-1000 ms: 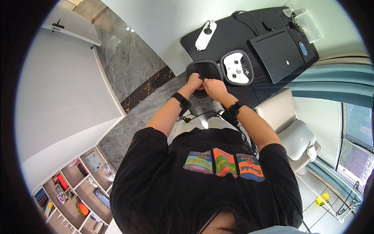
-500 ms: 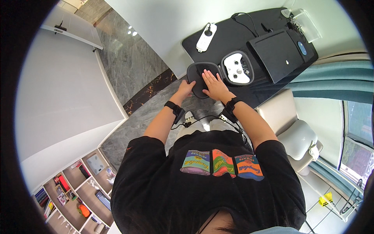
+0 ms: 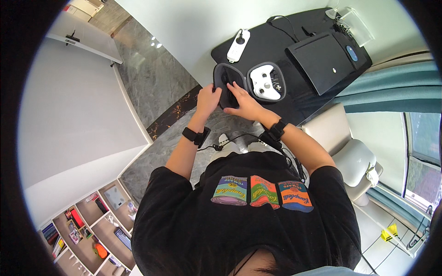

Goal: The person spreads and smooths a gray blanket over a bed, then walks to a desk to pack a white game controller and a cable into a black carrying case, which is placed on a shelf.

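Observation:
An open black zip case lies on a black desk (image 3: 281, 34). Its lid half (image 3: 222, 76) stands tilted at the left. Its other half holds a white game controller (image 3: 265, 83). My left hand (image 3: 208, 99) grips the near left edge of the lid. My right hand (image 3: 245, 105) rests with fingers spread on the inside of the lid, just left of the controller. Both wrists wear black bands.
A closed black laptop (image 3: 322, 60) lies right of the case, and a white power strip (image 3: 238, 45) behind it. A clear box (image 3: 353, 19) sits at the desk's far right corner. A pale chair (image 3: 352, 158) stands to my right; shelves (image 3: 92, 221) are lower left.
My hands have moved from the middle of the case's left half. The left hand now holds the lid's edge, the right lies inside it, and the lid's interior shows more.

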Tool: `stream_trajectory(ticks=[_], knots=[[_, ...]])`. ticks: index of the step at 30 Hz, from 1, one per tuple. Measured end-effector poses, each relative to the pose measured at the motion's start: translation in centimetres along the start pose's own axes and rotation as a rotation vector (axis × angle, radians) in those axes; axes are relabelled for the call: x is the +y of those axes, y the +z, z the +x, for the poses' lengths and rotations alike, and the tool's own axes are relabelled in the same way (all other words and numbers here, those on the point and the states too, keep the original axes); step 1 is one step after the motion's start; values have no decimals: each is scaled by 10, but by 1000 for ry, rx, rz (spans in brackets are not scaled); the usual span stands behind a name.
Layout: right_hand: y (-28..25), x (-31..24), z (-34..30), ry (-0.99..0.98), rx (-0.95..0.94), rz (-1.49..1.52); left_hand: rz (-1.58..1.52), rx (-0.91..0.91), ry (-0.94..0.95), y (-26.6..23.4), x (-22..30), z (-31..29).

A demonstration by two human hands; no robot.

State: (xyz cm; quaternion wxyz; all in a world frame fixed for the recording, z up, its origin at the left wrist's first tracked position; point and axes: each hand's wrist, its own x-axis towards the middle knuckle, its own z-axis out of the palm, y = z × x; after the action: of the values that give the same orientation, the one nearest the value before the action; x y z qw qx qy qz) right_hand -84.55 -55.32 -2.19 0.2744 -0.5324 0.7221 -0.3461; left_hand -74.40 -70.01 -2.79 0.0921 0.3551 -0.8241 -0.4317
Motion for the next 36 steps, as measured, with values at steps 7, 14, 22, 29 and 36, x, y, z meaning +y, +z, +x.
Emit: stream_trajectory(ticks=[7, 14, 22, 29, 36], knots=[[-45, 29, -16, 78, 336, 257, 57, 18, 413, 43, 90, -17], [-90, 101, -50, 442, 572, 181, 187, 109, 531, 93, 49, 12], [-73, 90, -39, 386, 574, -154, 156, 43, 436, 124, 39, 19], [-72, 91, -47, 499, 488, -239, 235, -1, 407, 127, 45, 16], [-74, 46, -37, -5, 579, -10, -396, -13, 222, 112, 37, 22]])
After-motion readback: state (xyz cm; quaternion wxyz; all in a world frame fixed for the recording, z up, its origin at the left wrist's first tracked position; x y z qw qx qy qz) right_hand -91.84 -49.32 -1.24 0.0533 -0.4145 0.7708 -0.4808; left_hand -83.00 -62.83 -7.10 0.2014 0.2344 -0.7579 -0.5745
